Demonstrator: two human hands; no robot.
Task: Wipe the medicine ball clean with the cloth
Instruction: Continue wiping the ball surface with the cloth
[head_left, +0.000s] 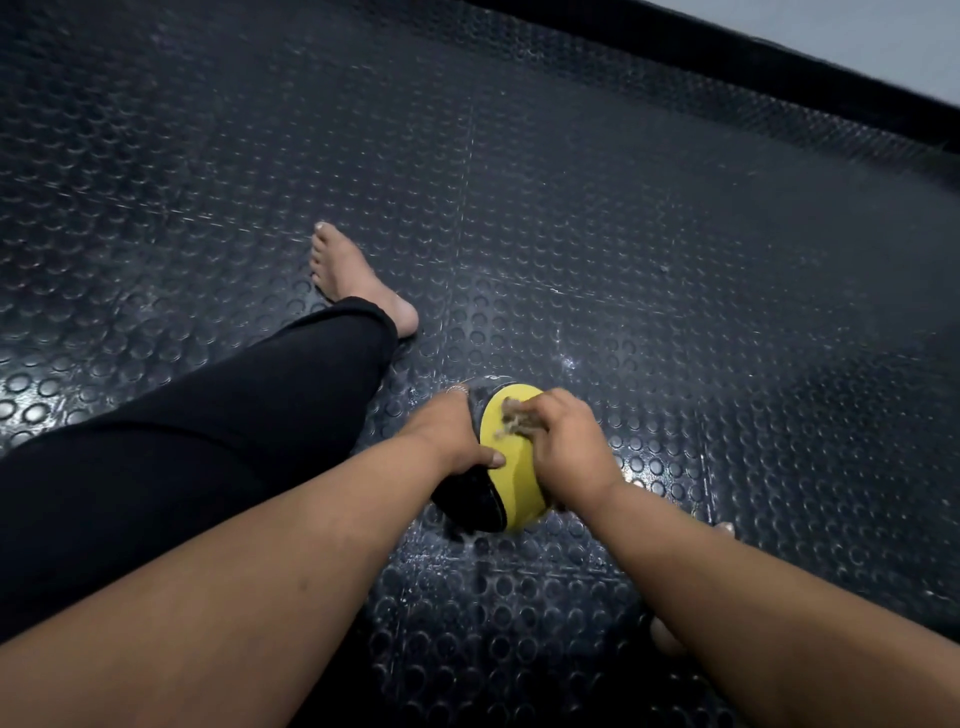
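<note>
Resting on the studded floor (675, 260), the medicine ball (511, 467) is gripped by the left hand (447, 434) while a bunched cloth (514, 415) pinched in the right hand (566, 441) is rubbed over its yellow part, so wiping seems underway, with the black side apparently left.

Your ball (506, 462) shows two colours: a bright yellow face and a black part to its left, the black finely textured. The cloth (514, 418) in your right hand (569, 441) is a dull grey-brown, frayed and blurred. The floor (623, 234) is black rubber with a raised pattern of round studs in regular rows; it carries a sheen and pale whitish specks near the ball. Your trouser leg (208, 441) is plain black, unpatterned. A thin silvery bracelet (457, 388) circles the far side of your left hand (449, 434). Along the far edge, a black band (727, 47) borders a pale grey wall (857, 36).
</note>
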